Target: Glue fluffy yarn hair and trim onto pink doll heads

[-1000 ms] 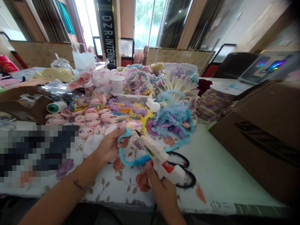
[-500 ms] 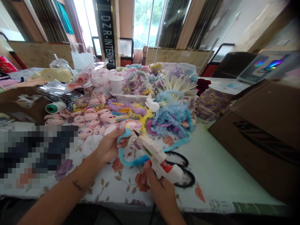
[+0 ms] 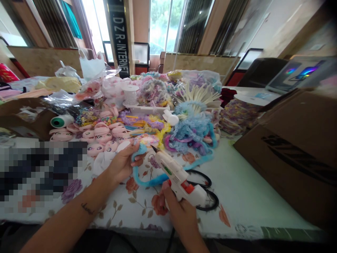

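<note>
One fuzzy blue strand point(image 3: 154, 181) has its curled end up in the person's left hand point(image 3: 127, 158), pinched between thumb and fingers. From there it loops down toward the person, passes beneath the glue gun point(image 3: 172, 169) and comes out on the far right side, trailing toward a heap of ruffled blue trim point(image 3: 188, 128).

What matters, from where I stand, is the gap between that curled end and the dark nozzle point(image 3: 154, 149). The tip sits just to the right of the blue fluff; whether they touch I can't make out. The gun's long axis slants from nozzle at upper left to its back at lower right, so it points at the left hand, the nearer of the two to the curled end. The right hand point(image 3: 182, 214) has its fingers wrapped round the gun's handle, lower down.

Black scissor handles point(image 3: 212, 200) lie beside the gun's back end. Past the left hand sit pink doll heads point(image 3: 104, 137), and well off to the right leans a cardboard box point(image 3: 295, 140).
</note>
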### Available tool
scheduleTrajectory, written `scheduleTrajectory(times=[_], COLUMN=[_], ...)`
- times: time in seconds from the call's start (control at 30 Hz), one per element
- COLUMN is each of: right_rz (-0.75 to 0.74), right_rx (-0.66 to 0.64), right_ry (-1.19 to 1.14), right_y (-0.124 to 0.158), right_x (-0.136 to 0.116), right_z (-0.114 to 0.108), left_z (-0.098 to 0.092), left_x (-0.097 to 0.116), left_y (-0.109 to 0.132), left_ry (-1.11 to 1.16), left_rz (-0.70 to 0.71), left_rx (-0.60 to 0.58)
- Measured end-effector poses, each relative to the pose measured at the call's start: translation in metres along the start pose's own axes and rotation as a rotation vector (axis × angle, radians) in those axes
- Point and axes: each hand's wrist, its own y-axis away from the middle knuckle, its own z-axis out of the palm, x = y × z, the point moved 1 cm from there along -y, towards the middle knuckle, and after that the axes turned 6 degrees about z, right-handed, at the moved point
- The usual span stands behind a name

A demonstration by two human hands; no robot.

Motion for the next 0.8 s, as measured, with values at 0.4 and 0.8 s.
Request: scheduleTrajectory(times=[0.4, 0.8], right_rz=[-0.016, -0.033], right_rx=[0.017, 0.015], right_ry=[0.005, -0.01], right_y=[0.0004, -0.0004], right_x=[-0.0011, -0.0008], right_z=[-0.0002, 0.0005], left_z=[0.0016, 0.0036], left_x=[0.0008, 0.0018], left_y=[0.001, 0.0014], left_ry=[0.01, 0.01], left_rz=[-0.006, -0.009], left_rx=[0.019, 0.031])
